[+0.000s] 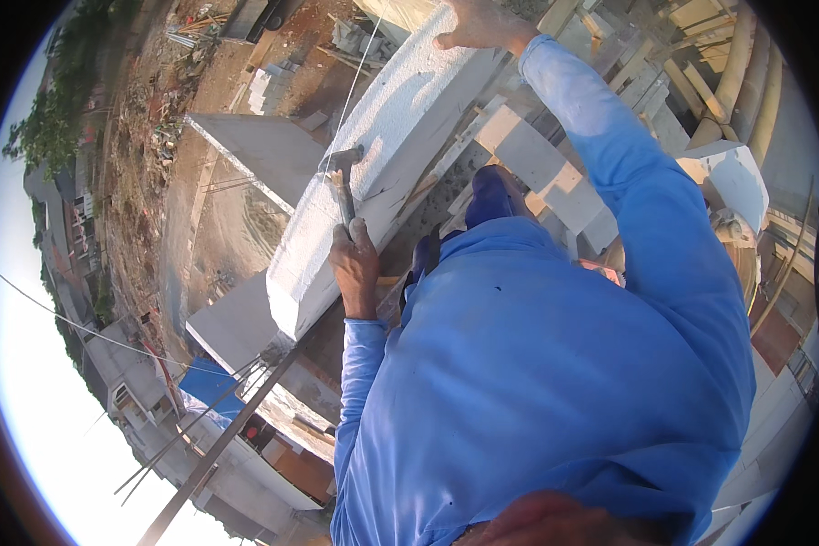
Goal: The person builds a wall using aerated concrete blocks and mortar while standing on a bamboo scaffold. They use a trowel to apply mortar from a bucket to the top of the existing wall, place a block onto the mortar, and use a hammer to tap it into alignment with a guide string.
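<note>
My left hand (356, 264) is closed round the handle of a hammer (343, 187). The hammer's head rests against the top of a long white block wall (391, 114), beside a thin taut string (359, 73). Farther along the same wall, at the top of the view, my right hand (484, 25) lies on the white surface with its fingers apart. Part of that hand is cut off by the view's edge. Both arms are in blue sleeves.
Lower grey-white walls (264, 150) stand on the left, with earth ground far below. Pale blocks (546, 168) are stacked to the right of the wall, near my dark boot (496, 196). Bamboo poles (737, 73) lie at the upper right. A long dark bar (218, 450) slants across the lower left.
</note>
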